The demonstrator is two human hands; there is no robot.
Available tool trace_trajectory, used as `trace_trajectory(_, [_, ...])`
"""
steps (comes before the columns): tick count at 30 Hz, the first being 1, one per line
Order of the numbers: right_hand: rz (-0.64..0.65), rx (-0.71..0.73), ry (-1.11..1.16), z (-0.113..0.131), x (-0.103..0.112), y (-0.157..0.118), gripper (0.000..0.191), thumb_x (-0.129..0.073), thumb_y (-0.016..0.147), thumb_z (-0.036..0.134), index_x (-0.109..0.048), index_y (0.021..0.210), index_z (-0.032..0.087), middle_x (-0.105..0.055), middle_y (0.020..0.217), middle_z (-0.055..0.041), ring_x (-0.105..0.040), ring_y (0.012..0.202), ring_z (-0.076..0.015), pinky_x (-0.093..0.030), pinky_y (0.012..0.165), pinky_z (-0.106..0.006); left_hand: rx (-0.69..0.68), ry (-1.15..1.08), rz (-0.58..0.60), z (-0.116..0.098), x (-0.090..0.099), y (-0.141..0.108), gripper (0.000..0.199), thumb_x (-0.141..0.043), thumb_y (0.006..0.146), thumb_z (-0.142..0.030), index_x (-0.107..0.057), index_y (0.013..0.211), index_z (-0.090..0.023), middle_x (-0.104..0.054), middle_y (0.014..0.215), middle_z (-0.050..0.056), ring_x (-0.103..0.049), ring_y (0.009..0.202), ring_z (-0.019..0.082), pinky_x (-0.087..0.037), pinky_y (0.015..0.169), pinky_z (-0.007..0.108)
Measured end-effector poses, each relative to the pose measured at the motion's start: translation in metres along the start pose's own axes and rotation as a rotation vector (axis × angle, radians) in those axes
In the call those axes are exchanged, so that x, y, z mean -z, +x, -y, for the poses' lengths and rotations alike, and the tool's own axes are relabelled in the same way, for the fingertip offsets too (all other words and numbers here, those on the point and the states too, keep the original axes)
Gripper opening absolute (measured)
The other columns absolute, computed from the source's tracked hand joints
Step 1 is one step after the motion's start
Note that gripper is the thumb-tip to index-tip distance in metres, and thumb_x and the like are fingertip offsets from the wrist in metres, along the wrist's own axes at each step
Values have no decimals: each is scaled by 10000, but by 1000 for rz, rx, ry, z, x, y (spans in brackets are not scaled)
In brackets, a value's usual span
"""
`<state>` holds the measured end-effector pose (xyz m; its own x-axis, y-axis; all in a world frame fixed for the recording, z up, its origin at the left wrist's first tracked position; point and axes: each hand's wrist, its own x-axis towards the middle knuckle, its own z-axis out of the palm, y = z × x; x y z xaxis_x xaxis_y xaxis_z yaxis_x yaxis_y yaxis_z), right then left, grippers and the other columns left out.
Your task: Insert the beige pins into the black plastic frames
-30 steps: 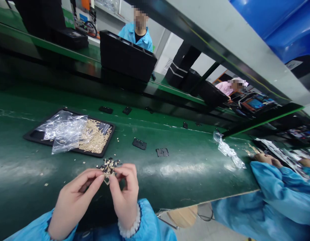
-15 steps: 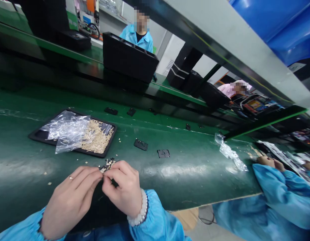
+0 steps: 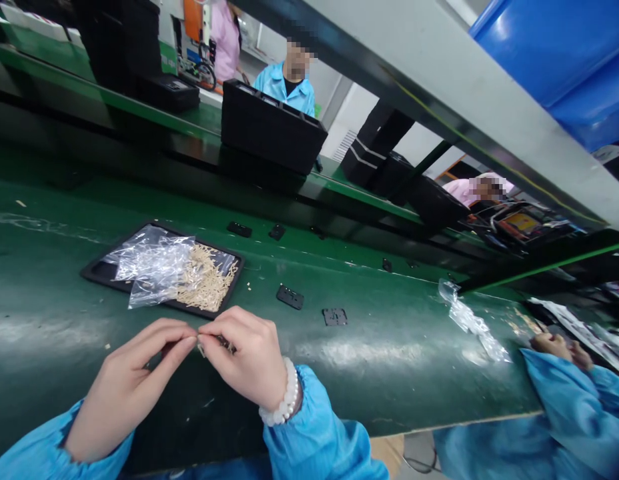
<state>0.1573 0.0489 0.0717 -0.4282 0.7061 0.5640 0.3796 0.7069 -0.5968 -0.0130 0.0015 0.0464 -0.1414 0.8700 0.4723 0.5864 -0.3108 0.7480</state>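
Note:
My left hand is closed in a pinch, thumb and fingertips together. Against its tips, the fingers of my right hand pinch too. A bit of small tan and dark pieces shows at the right fingers; most of what is held is hidden. Just beyond my hands lies a black tray with a heap of thin tan strips and clear plastic bags. Right of the tray are a black perforated plate and a squarer black plate, lying flat on the green bench.
Several small black parts lie along the bench's back. A crumpled clear bag is farther right, near a co-worker's hands. A black bin stands on the raised shelf behind, and a metal beam crosses above.
The view has shifted slightly, moving the bench items right and down. The cluster of tan and dark pieces beyond my fingertips is now mostly covered by my right hand. Both hands stay pinched together.

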Motion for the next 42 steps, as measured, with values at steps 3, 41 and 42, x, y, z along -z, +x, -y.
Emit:
trace_trajectory(3, [2, 55, -56, -2, -6, -4, 200, -591, 955, 227, -749, 832, 219, -767, 784, -7, -719, 682, -117, -526, 655, -205, -122, 37, -13, -2, 1, -2, 179, -593, 943, -391, -705, 846, -291, -749, 858, -38, -718, 746, 138, -543, 734, 183])
trace_trajectory(41, [8, 77, -176, -9, -12, -4, 230, -544, 981, 228, -732, 850, 221, -749, 792, -17, -703, 723, -137, -527, 663, -239, -267, 167, -45, 4, -1, 7, 134, -570, 955, -242, -674, 871, -244, -743, 812, -21, -716, 727, 151, -550, 766, 232])
trace_trajectory(42, [-14, 86, -198, -8, -13, -5, 226, -545, 963, 210, -722, 824, 223, -744, 774, -14, -700, 709, -138, -519, 648, -244, -312, 201, -48, 4, -1, 7, 131, -565, 954, -207, -668, 880, -238, -743, 811, -15, -715, 729, 154, -543, 766, 243])
